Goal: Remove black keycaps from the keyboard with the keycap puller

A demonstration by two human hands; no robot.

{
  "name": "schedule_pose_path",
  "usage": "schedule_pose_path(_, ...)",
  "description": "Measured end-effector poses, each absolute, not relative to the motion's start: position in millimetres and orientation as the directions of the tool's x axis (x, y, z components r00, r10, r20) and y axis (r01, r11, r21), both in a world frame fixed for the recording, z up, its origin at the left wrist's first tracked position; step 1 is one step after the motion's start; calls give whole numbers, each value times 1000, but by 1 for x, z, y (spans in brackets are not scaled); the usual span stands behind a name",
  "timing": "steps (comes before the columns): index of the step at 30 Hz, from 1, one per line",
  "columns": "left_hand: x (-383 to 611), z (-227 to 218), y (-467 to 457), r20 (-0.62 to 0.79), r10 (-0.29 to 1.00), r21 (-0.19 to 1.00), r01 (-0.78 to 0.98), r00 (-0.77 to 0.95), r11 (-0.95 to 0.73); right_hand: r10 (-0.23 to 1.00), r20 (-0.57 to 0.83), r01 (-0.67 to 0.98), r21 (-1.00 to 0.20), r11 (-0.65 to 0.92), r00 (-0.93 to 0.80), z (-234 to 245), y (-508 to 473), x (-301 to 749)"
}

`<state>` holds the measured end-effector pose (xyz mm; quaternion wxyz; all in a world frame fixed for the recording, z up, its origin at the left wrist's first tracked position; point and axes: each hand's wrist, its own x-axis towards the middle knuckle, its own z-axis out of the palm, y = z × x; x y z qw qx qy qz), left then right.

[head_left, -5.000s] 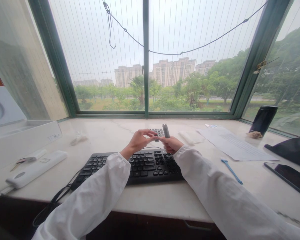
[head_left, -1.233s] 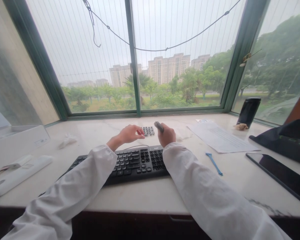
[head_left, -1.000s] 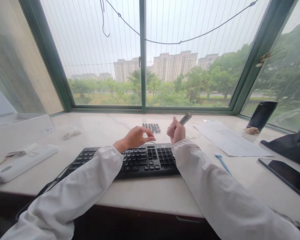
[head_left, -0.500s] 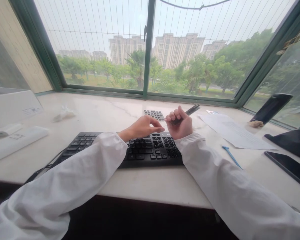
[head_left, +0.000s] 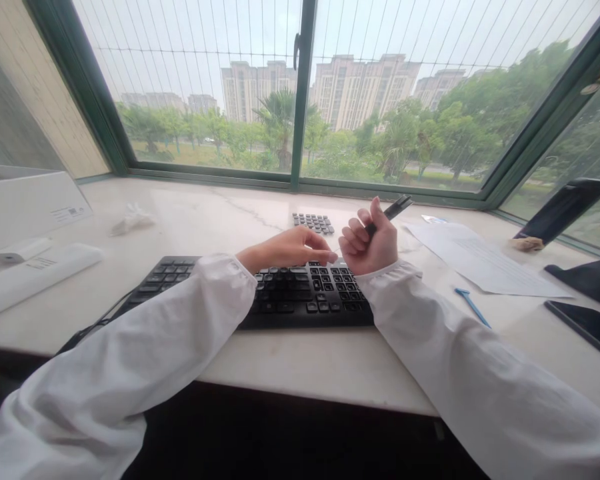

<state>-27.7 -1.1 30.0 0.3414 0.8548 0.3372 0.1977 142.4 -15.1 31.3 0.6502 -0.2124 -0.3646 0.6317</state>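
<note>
My right hand [head_left: 369, 239] is closed round a slim black stick-like tool [head_left: 398, 207]. Its split end points up and to the right, and the rest is hidden in my fist. Thumb and forefinger of my left hand [head_left: 300, 248] are pinched together just left of the right hand. Anything between those fingertips is too small to make out. Both hands are over a black keyboard [head_left: 285, 313], whose number-pad side shows dark square sockets with light outlines. Behind the hands, several loose keycaps [head_left: 313, 223] lie in rows on the white worktop [head_left: 290, 357].
Paper sheets [head_left: 485, 260], a blue stick-like tool [head_left: 473, 307] and a dark phone [head_left: 585, 330] lie to the right. Another dark device [head_left: 563, 210] leans near the window. At left are a white box [head_left: 35, 203], a long white case [head_left: 40, 280] and crumpled white material [head_left: 133, 220].
My right hand has turned slightly, with the black tool now tilted more steeply. My left hand keeps its pinch beside it. The whole view has shifted a little.
</note>
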Motion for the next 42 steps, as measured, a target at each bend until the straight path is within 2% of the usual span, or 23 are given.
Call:
schedule_pose_path(5, -32, 36, -6, -66, 513, 651, 427, 856, -628, 981, 170, -604, -793, 83, -88, 36, -21, 141)
schedule_pose_path(9, -29, 35, -15, -18, 449, 619, 363, 893, -697, 996, 87, -533, -841, 92, 35, 31, -22, 134)
schedule_pose_path(13, -23, 32, -20, 32, 416, 640, 301, 909, -707, 980, 83, -488, -858, 162, 180, 25, -19, 131)
schedule_pose_path(23, -16, 29, -32, 58, 551, 589, 417, 833, -692, 908, 192, -427, -833, 352, 373, 36, -20, 142)
schedule_pose_path(33, -15, 24, -30, -25, 597, 622, 480, 802, -618, 962, 132, -517, -822, 241, 238, 22, -57, 140)
schedule_pose_path(37, -15, 25, -29, -88, 612, 668, 503, 786, -549, 976, 76, -482, -860, 169, 205, 14, -65, 133)
schedule_pose_path(42, -15, 24, -27, -99, 601, 682, 494, 793, -539, 984, 25, -415, -904, 98, 178, 1, -68, 126)
